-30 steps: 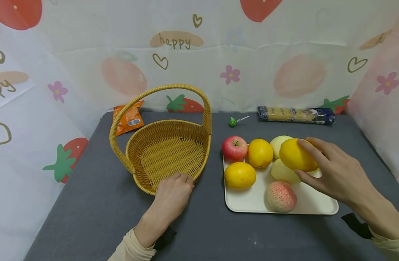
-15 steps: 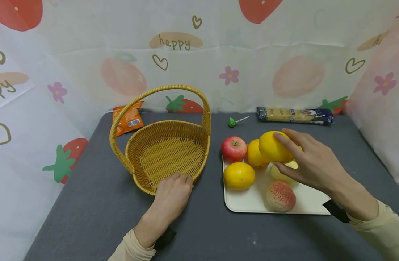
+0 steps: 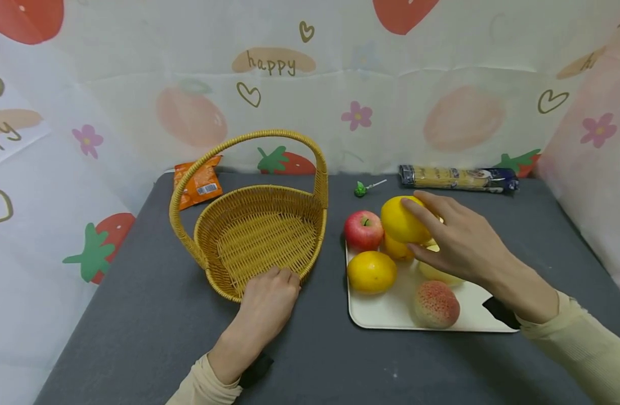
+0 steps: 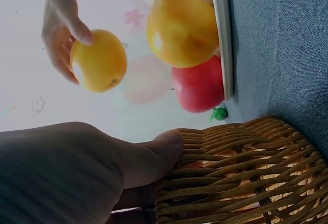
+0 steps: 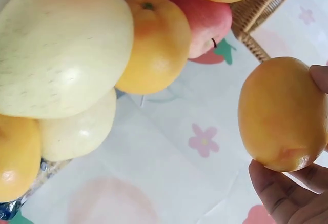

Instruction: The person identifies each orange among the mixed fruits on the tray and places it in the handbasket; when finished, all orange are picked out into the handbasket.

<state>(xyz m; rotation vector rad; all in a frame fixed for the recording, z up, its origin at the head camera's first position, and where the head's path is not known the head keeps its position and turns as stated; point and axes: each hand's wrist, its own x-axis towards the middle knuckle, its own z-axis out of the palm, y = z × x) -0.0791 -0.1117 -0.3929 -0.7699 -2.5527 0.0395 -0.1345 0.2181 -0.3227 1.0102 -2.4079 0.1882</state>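
Note:
My left hand (image 3: 270,298) grips the near rim of a yellow wicker basket (image 3: 264,236), which has nothing in it. In the left wrist view its thumb lies over the woven rim (image 4: 215,137). My right hand (image 3: 462,239) holds an orange (image 3: 402,218) with fingers and thumb, raised above the tray's back left part. On the white tray (image 3: 381,316) are a red apple (image 3: 363,230), an orange (image 3: 372,273) in front of it, a peach (image 3: 436,305) and pale fruits (image 5: 61,49). The lifted orange partly covers another orange (image 3: 397,248) in the head view.
An orange snack packet (image 3: 201,188) lies behind the basket at the left. At the back of the dark table (image 3: 310,354) are a green lollipop (image 3: 360,189) and a long noodle packet (image 3: 457,178). A printed cloth (image 3: 310,101) hangs behind.
My right hand has carried the orange leftward and a little up, from above the pale fruits toward the apple. My left hand has stayed on the basket rim.

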